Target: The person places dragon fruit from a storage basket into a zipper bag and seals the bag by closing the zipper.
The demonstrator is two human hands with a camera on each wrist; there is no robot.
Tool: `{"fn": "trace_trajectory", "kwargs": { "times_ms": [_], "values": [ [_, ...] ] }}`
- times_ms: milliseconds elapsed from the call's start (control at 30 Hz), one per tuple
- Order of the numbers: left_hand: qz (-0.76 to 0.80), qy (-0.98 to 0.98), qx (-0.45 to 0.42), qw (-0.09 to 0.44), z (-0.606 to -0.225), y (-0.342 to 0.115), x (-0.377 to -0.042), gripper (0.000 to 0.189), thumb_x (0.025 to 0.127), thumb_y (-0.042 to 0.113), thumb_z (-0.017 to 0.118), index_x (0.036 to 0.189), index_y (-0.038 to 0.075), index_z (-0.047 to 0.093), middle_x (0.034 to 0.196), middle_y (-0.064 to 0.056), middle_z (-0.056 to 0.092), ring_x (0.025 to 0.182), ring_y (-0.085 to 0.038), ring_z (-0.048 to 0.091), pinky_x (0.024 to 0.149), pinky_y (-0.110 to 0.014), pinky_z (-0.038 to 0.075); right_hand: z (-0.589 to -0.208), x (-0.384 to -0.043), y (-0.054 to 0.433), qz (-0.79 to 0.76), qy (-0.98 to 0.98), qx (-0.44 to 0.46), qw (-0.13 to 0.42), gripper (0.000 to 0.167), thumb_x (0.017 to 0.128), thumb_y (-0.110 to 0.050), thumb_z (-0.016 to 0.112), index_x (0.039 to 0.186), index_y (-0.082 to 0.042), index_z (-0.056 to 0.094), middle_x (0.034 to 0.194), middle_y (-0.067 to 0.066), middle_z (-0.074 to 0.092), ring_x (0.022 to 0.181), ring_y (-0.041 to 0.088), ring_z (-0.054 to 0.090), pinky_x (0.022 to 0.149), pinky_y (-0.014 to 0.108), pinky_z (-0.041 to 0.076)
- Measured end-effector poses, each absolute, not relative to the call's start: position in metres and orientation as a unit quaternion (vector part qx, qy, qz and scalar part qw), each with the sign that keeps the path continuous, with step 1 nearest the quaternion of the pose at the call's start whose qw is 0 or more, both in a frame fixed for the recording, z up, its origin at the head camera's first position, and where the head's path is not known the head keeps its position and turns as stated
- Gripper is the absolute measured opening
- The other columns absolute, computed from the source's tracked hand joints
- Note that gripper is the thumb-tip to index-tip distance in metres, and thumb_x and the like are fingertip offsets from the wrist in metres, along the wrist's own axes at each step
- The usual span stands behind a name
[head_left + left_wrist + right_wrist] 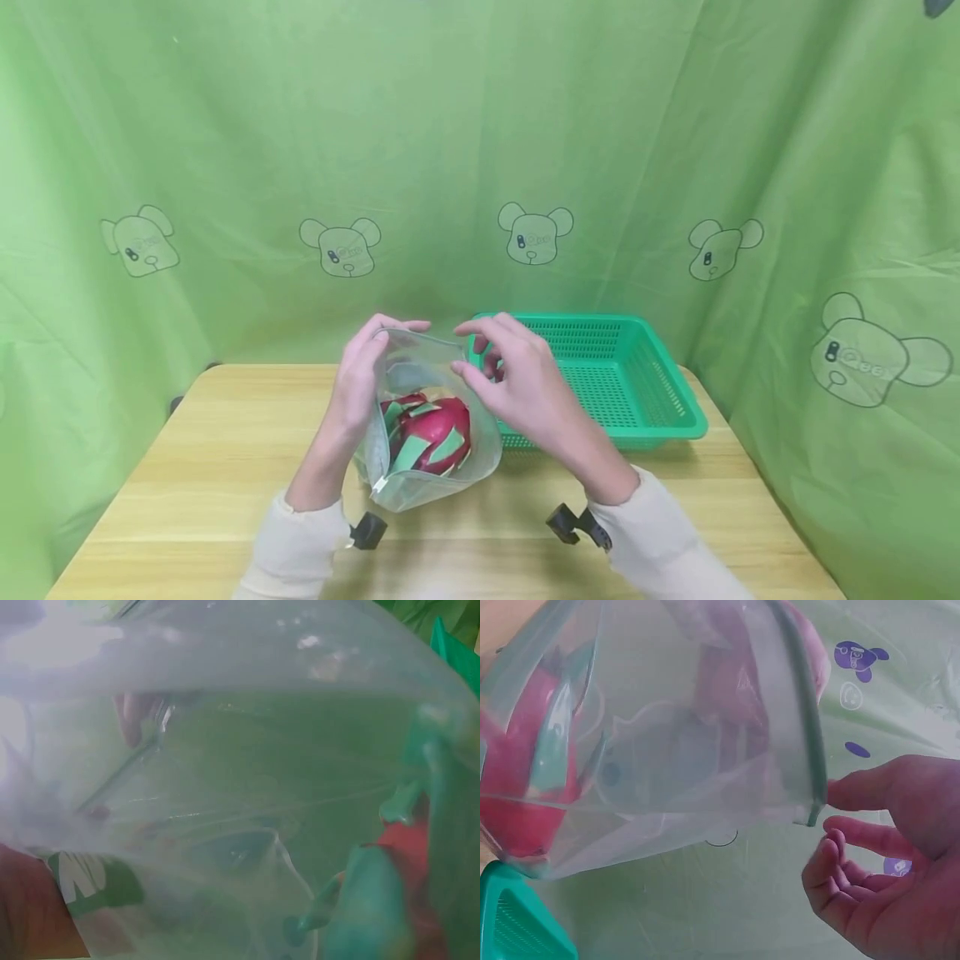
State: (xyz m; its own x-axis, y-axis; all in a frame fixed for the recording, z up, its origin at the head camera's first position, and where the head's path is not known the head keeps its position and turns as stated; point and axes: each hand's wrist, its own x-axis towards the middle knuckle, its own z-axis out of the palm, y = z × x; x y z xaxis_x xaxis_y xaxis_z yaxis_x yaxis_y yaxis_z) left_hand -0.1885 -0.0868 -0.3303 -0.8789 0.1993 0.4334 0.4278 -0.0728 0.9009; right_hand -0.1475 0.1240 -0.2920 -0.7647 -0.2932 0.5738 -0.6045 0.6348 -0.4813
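A clear zip bag (423, 493) with a white slider (380, 484) stands with its mouth spread. Inside it lies a red dragon fruit (444, 427) with green scales, also visible through the plastic in the right wrist view. My left hand (356, 379) grips the bag's left rim, its thumb over the edge. At the opposite corner of the mouth is my right hand (525, 379), thumb and index finger apart. In the right wrist view its thumb (862, 787) meets the zip edge at that corner, and the other fingers are loosely bent.
A green plastic basket (678, 404) with slotted walls stands behind and right of the bag, partly hidden by my right forearm. Both stand on a wooden table (225, 450). A green curtain (442, 125) with bear-head drawings surrounds the back and sides.
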Motion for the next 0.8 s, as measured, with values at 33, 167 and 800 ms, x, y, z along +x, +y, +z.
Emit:
{"fn": "trace_trajectory", "kwargs": {
  "times_ms": [33,167,800],
  "values": [
    [-0.694,-0.677,-0.231,0.082,-0.331,-0.087,-0.188,0.035,0.107,0.017,0.03,0.108,-0.001,0.059,0.13,-0.014,0.067,0.117,-0.027,0.062,0.098,-0.052,0.049,-0.293,-0.149,0.124,0.34,-0.879,0.251,0.222,0.034,0.088,-0.013,0.083,0.119,-0.01,0.07,0.088,-0.003,0.058,0.069,0.01,0.058,0.061,0.025,0.053],
    [-0.691,-0.683,-0.227,0.075,-0.332,-0.088,-0.187,0.035,0.107,0.019,0.03,0.11,0.002,0.06,0.13,-0.008,0.068,0.115,-0.027,0.063,0.096,-0.053,0.05,-0.297,-0.153,0.123,0.341,-0.891,0.239,0.181,0.03,0.09,-0.018,0.081,0.117,-0.01,0.07,0.08,-0.006,0.063,0.065,0.009,0.061,0.062,0.024,0.056],
    [-0.671,-0.699,-0.24,0.059,-0.336,-0.092,-0.181,0.036,0.107,0.019,0.032,0.121,0.003,0.061,0.13,-0.007,0.067,0.116,-0.028,0.063,0.098,-0.053,0.048,-0.3,-0.172,0.116,0.374,-0.888,0.222,0.151,0.016,0.096,-0.004,0.061,0.106,-0.006,0.074,0.066,-0.004,0.063,0.05,0.009,0.061,0.044,0.027,0.051]
  ]
}}
